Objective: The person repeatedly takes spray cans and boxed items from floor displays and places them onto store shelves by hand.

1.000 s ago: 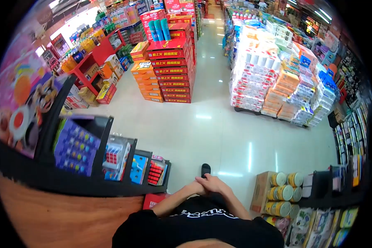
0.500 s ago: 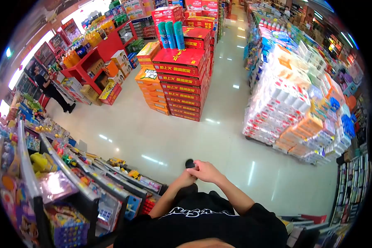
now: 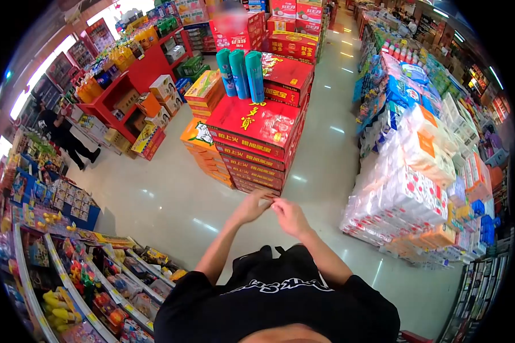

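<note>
My left hand [image 3: 250,207] and my right hand [image 3: 290,217] are raised in front of my body, their fingertips meeting. The fingers of both hands are bent and pressed together. Anything between them is too small or hidden to make out. Just beyond my hands, in the head view, rises a stack of red drink cartons [image 3: 252,127] with yellow lettering. Three teal spray cans [image 3: 240,74] stand upright on top of it. Orange cartons [image 3: 207,150] are piled against the stack's left side.
Shelves of toys [image 3: 91,274] line the near left. A large pile of wrapped tissue packs [image 3: 403,194] stands on the right. A person in black [image 3: 66,134] is at the far left near a red display shelf [image 3: 117,106]. Glossy floor [image 3: 171,194] runs between them.
The carton stack now appears closer and larger, and the toy shelves have shifted down. My hands have moved up in the view, and the left hand now shows more fully beside the right.
</note>
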A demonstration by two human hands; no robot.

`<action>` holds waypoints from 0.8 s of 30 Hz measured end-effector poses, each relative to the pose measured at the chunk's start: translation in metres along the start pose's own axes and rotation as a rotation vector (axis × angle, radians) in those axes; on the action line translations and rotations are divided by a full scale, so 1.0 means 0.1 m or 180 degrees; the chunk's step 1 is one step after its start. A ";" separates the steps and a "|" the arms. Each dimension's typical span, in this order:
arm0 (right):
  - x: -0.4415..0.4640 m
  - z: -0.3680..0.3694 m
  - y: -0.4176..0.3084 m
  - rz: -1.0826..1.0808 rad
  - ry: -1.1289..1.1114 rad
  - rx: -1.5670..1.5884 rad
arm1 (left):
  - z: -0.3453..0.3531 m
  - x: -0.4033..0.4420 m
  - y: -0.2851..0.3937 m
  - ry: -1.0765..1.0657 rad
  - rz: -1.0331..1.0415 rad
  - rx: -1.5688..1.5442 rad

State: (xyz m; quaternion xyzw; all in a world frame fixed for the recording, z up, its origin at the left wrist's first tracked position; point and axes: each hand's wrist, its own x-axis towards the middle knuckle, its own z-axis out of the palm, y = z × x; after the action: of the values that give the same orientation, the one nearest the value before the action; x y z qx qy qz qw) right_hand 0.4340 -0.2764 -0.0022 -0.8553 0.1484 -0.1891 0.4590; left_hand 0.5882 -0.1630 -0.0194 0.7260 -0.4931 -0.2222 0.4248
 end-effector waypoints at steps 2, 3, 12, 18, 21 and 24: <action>0.51 -0.16 0.14 0.0091 0.0317 0.0198 | -0.24 0.60 -0.12 0.0250 -0.0260 -0.0828; 0.76 -0.23 0.23 0.0217 0.0350 0.0262 | -0.38 0.90 -0.16 0.0552 -0.0025 -0.0207; 2.77 -0.86 0.77 0.0021 -0.0415 0.0641 | -1.53 3.36 0.24 0.2336 0.0479 0.1701; 3.73 -1.05 1.10 -0.0231 -0.0615 0.1214 | -1.73 4.15 0.16 0.2253 -0.0125 0.2487; 4.02 -1.06 1.22 -0.0195 -0.0742 0.1437 | -1.67 4.12 0.19 0.2354 -0.0126 0.2325; 4.18 -1.11 1.22 -0.0219 -0.0709 0.1420 | -1.59 4.03 0.42 0.2292 -0.0295 0.2252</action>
State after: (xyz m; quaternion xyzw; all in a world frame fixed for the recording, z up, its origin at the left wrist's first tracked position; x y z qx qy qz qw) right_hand 0.7430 -0.6011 0.0300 -0.7529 0.0224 -0.1372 0.6432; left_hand 0.8512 -0.4712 0.1403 0.8771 -0.3276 0.2043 0.2857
